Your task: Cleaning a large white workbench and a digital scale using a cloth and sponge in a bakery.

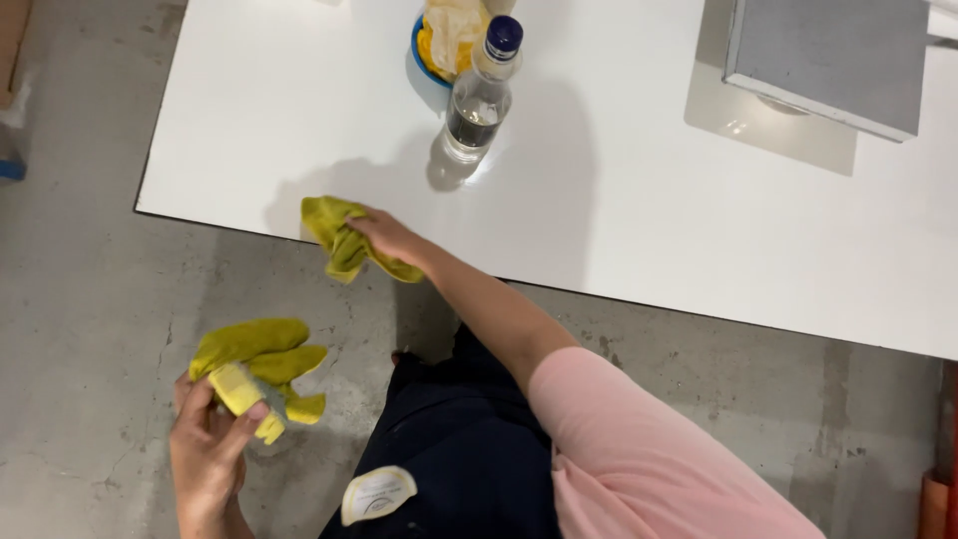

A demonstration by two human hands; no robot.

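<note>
Our left hand [208, 449] is closed on a yellow-green work glove [261, 367], thumb and fingers pinching its cuff end, with the glove's fingers fanning up and to the right. That hand and glove hang out over the grey concrete floor [90, 260], well short of the white table [619, 170], below and to the left of its near edge.

Our right hand [387, 238] reaches forward with the bare forearm stretched out from a pink sleeve [639, 449]. Its fingers are gathered around a second yellow-green glove [344, 240], which is bunched up and lies right at the near edge of the white table, partly on the top and partly drooping over the edge toward the floor.

Farther in on the white table, beyond the right hand, stands a clear plastic bottle [479, 95] with a dark blue cap, upright and partly filled with clear liquid. Just behind it, touching or nearly so, is a blue bowl [424, 60] holding something yellow and crumpled. Toward the table's far right corner sits a grey box-like object [833, 60], well apart from the bottle.

Below the table edge, close to us, we see dark trousers [469, 449] with a pale oval patch on them.
</note>
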